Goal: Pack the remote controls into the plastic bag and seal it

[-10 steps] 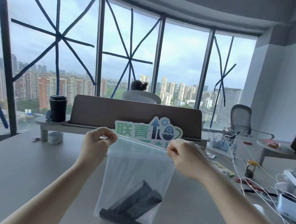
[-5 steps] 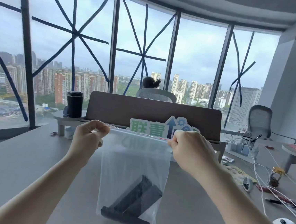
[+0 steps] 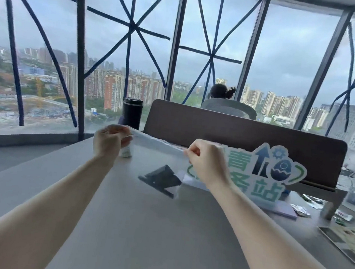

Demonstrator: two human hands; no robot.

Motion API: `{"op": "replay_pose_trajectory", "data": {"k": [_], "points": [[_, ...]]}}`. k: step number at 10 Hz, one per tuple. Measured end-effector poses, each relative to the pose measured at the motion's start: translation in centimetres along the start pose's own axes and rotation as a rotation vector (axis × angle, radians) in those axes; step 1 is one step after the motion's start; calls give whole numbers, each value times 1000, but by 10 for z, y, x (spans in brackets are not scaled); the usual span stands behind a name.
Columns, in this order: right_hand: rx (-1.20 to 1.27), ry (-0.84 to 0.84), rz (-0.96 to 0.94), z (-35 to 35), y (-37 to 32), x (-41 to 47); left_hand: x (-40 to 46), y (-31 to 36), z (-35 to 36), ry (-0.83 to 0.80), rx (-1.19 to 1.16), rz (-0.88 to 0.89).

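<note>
A clear plastic bag [image 3: 157, 154] stretches between my two hands above the grey table [image 3: 141, 228]. My left hand [image 3: 110, 139] pinches the bag's top left corner and my right hand [image 3: 207, 162] pinches the top edge on the right. The bag's bottom swings away from me, toward the far side of the table. Dark remote controls [image 3: 161, 179] lie inside at the bag's bottom. Whether the top strip is sealed is not visible.
A green and white cut-out sign [image 3: 263, 177] stands just behind my right hand. A brown desk divider [image 3: 236, 140] and a black tumbler [image 3: 132, 112] are beyond. A person sits behind the divider. A phone [image 3: 348, 244] and small packets lie at the right.
The bag hung straight down before; now its bottom with the remotes has swung up and away from me. The view has turned left and both hands have moved farther out.
</note>
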State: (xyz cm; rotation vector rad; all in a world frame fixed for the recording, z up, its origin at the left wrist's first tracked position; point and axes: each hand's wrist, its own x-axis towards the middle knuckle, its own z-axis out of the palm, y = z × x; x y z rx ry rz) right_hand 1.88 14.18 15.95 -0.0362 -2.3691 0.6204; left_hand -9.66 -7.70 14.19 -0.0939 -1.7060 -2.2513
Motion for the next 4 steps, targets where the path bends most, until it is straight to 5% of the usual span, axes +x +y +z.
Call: {"op": "replay_pose_trajectory", "data": {"k": [3,4], "points": [[160,-510,140,28,13,-96,-69,-86,-82,12,126,-131],[343,-354,219,-16,22,-118,-111,-85,-107,86,262,-131]]}}
